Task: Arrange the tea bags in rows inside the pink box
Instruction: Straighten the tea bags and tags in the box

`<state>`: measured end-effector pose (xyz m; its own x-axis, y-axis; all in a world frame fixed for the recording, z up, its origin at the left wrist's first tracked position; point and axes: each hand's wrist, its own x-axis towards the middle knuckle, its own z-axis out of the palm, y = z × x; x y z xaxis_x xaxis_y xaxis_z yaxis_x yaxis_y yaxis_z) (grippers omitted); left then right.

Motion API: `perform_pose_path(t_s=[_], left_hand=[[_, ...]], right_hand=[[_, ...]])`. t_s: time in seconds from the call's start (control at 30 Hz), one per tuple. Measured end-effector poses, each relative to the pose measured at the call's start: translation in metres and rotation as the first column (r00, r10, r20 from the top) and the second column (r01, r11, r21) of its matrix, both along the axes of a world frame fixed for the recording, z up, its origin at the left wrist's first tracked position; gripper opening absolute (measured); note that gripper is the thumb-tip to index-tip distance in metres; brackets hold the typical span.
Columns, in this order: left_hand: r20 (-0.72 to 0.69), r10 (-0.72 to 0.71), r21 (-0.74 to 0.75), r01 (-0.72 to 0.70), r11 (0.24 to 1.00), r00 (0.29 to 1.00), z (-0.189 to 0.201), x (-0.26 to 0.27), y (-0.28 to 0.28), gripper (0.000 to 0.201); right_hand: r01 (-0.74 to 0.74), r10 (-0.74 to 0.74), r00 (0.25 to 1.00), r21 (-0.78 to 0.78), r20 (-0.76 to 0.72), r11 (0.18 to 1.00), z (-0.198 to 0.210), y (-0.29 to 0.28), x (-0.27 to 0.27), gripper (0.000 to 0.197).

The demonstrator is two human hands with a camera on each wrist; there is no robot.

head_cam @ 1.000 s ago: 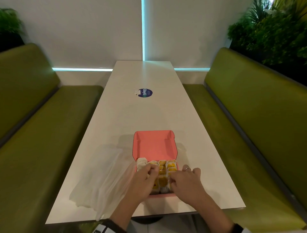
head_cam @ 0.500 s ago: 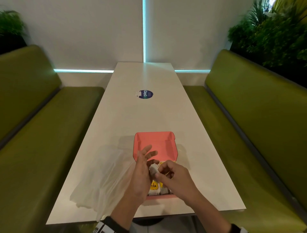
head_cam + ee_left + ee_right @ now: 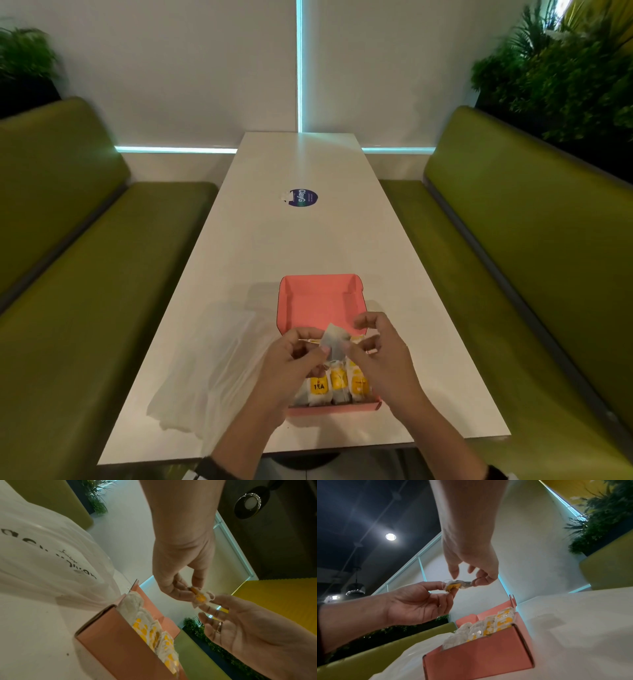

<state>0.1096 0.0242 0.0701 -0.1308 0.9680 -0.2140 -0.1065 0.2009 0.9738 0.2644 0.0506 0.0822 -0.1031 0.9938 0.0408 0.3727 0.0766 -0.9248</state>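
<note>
A long, smooth white table (image 3: 308, 240) carries a round blue "ClayG" sticker (image 3: 303, 198). On its near end lie a crinkled translucent plastic bag (image 3: 212, 370) and the pink cardboard box (image 3: 318, 301), lid open, packed with rows of yellow-labelled "TEA" bags (image 3: 337, 383). Above it, the left hand (image 3: 291, 363) and right hand (image 3: 380, 356) each pinch one papery tea bag (image 3: 335, 344).

White table (image 3: 308, 246), pink box (image 3: 318, 301), plastic bag (image 3: 212, 370), round sticker (image 3: 303, 198)

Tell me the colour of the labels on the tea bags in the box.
Yellow labels on the tea bags, clearest in the head view, inside the pink box.
</note>
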Motion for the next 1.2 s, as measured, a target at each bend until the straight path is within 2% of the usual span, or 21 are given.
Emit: perform_pose_path(t_s=[0.07, 0.13, 0.2, 0.27, 0.33, 0.4, 0.47, 0.53, 0.57, 0.6, 0.67, 0.7, 0.77, 0.83, 0.97, 1.03, 1.2], left_hand=[[0.051, 0.033, -0.026, -0.032, 0.999, 0.998, 0.001, 0.001, 0.001, 0.016], [0.087, 0.031, -0.037, -0.028, 0.999, 0.996, 0.003, 0.002, 0.000, 0.018], [0.095, 0.028, -0.043, -0.024, 0.999, 0.995, 0.005, 0.004, -0.001, 0.018], [0.102, 0.038, -0.059, -0.033, 0.998, 0.994, 0.006, 0.005, -0.001, 0.013], [0.129, 0.050, -0.082, -0.040, 0.996, 0.990, 0.009, 0.005, -0.002, 0.010], [0.092, 0.055, -0.098, -0.046, 0.994, 0.994, 0.010, 0.003, -0.002, 0.014], [0.005, 0.080, -0.073, -0.079, 0.994, 0.997, 0.010, 0.001, -0.001, 0.017], [-0.062, 0.093, -0.015, -0.094, 0.995, 0.994, 0.009, -0.001, 0.000, 0.015], [-0.104, 0.085, 0.031, -0.082, 0.996, 0.991, 0.007, -0.002, 0.000, 0.012], [-0.170, 0.059, 0.091, -0.044, 0.995, 0.984, 0.007, -0.002, 0.000, 0.010], [-0.319, -0.035, 0.177, 0.095, 0.980, 0.947, 0.005, -0.002, -0.002, 0.022], [-0.353, -0.077, 0.190, 0.152, 0.970, 0.932, 0.004, -0.001, -0.003, 0.027], [-0.352, -0.118, 0.193, 0.196, 0.961, 0.928, 0.005, 0.001, -0.003, 0.022], [-0.393, -0.081, 0.230, 0.183, 0.956, 0.916, 0.007, 0.002, -0.003, 0.012], [-0.371, -0.082, 0.242, 0.181, 0.953, 0.925, 0.009, 0.002, -0.005, 0.010], [-0.385, -0.100, 0.231, 0.200, 0.952, 0.917, 0.008, 0.002, -0.005, 0.010], [-0.397, -0.103, 0.212, 0.200, 0.957, 0.912, 0.006, 0.003, -0.006, 0.021]], right_hand=[[-0.144, 0.127, 0.983, 0.135, 0.129, 0.980, -0.001, -0.002, 0.003, 0.035], [-0.300, 0.240, 0.929, 0.190, 0.282, 0.935, -0.004, -0.003, 0.004, 0.034], [-0.337, 0.210, 0.895, 0.288, 0.393, 0.896, -0.010, -0.001, 0.005, 0.027], [-0.325, 0.178, 0.902, 0.349, 0.393, 0.879, -0.009, 0.001, 0.005, 0.012], [-0.330, 0.217, 0.918, 0.336, 0.333, 0.882, -0.004, 0.004, 0.007, 0.006], [-0.293, 0.230, 0.944, 0.279, 0.237, 0.915, 0.004, 0.008, 0.010, 0.004], [-0.117, 0.055, 0.980, 0.336, 0.190, 0.934, 0.008, 0.014, 0.013, 0.011], [0.084, -0.169, 0.972, 0.432, 0.163, 0.898, 0.011, 0.017, 0.014, 0.010], [0.083, -0.170, 0.972, 0.437, 0.163, 0.895, 0.012, 0.017, 0.014, 0.009], [-0.009, -0.071, 0.981, 0.409, 0.182, 0.913, 0.012, 0.016, 0.015, 0.009], [-0.271, 0.215, 0.951, 0.263, 0.223, 0.926, 0.013, 0.010, 0.012, 0.007], [-0.320, 0.277, 0.937, 0.208, 0.212, 0.924, 0.013, 0.009, 0.011, 0.007], [-0.233, 0.207, 0.966, 0.173, 0.154, 0.957, 0.012, 0.010, 0.011, 0.011], [-0.152, 0.132, 0.982, 0.153, 0.134, 0.976, 0.014, 0.011, 0.011, 0.016], [-0.243, 0.237, 0.963, 0.037, 0.126, 0.969, 0.020, 0.010, 0.016, 0.019], [-0.285, 0.289, 0.952, -0.047, 0.103, 0.957, 0.026, 0.010, 0.019, 0.014], [-0.336, 0.351, 0.924, -0.121, 0.149, 0.934, 0.033, 0.016, 0.023, 0.015]])
